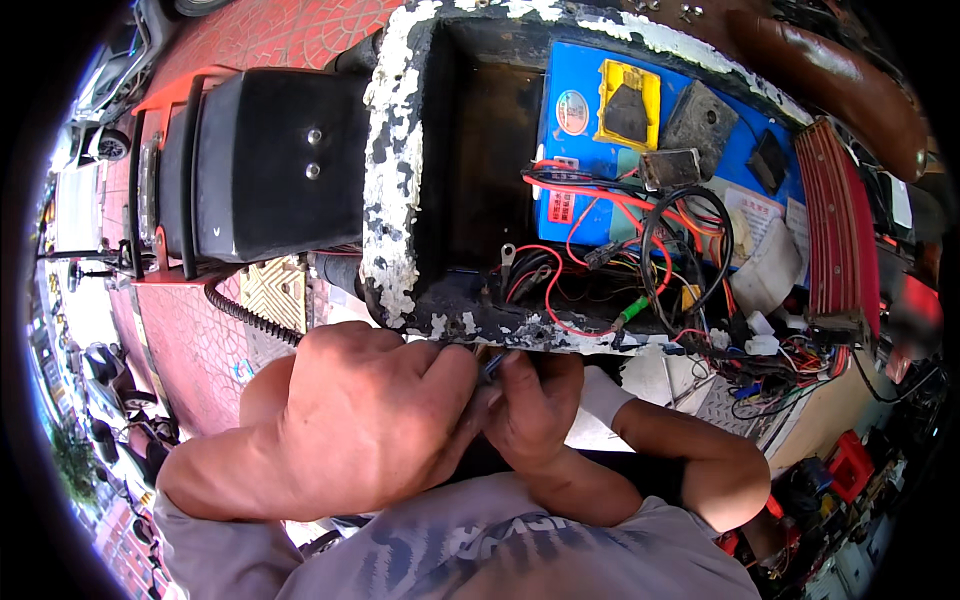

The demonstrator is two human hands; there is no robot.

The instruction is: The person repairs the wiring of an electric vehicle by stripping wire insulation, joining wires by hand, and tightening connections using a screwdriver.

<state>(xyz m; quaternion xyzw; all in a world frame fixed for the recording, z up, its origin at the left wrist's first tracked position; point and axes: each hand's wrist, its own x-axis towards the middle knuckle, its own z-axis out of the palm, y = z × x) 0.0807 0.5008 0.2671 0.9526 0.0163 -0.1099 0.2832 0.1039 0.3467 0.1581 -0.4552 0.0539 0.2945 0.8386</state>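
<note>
Closest of all, the left hand (pixel 375 405) curls up big and round like a ball. Its fingertips are tucked out of sight, so I can't tell if they grip anything. Just beside it, the right hand (pixel 532 410) has its thumb and finger pinched close on a small shiny bit (pixel 492 365). That bit sits between the two hands, near the close side of the chipped white and black rim (pixel 392 200). It is too hidden to tell what it is.

To do this fiddly part well, one hand should hold the bit firm while the other moves. Slow, gentle moves look best, because something so little could slip and drop. Leaning to peek past the left hand may help, as it blocks the view. The metal ring end (pixel 508 252) and green plug (pixel 634 309) lie over the rim, so try not to snag those wires.
</note>
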